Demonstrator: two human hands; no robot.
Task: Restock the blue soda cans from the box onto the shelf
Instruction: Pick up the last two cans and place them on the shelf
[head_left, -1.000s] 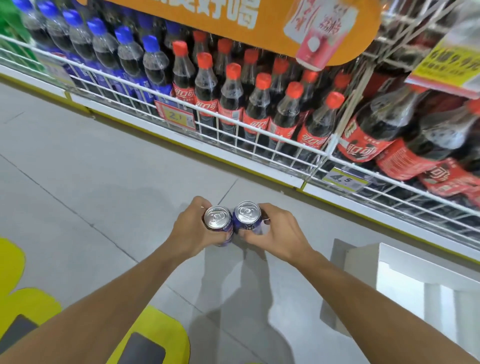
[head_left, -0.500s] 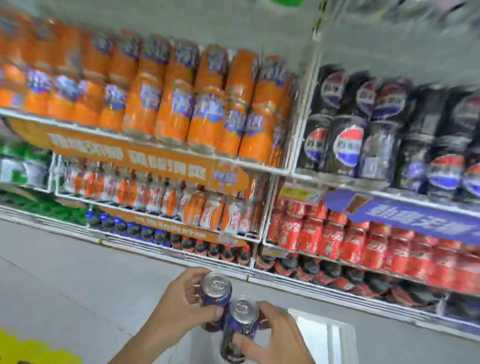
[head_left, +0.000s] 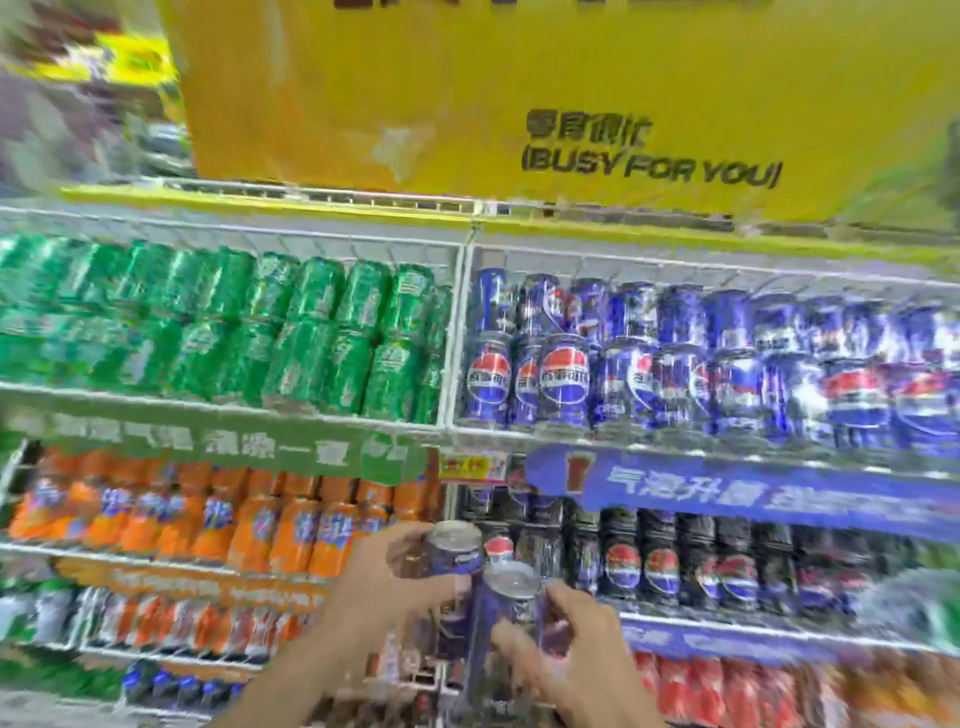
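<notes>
My left hand (head_left: 384, 587) grips a blue soda can (head_left: 454, 553), held upright at the lower middle of the view. Just to its right and a little lower, my right hand (head_left: 566, 654) grips a second blue soda can (head_left: 506, 597). The two cans nearly touch. Both are in front of the shelving, level with the shelf of black cans. Up and to the right, a white wire shelf (head_left: 675, 441) holds stacked blue soda cans (head_left: 566, 379) of the same kind. The picture is blurred. The box is out of view.
Green cans (head_left: 311, 332) fill the shelf left of the blue ones. Below are orange cans (head_left: 291, 525), black cans (head_left: 665, 561) and red cans (head_left: 727, 691). A large yellow sign (head_left: 519, 104) hangs above the top shelf. A white upright (head_left: 457, 332) divides the bays.
My view has swung up from the floor and bottom shelf to the upper shelves. Both hands have risen with their cans toward the shelving.
</notes>
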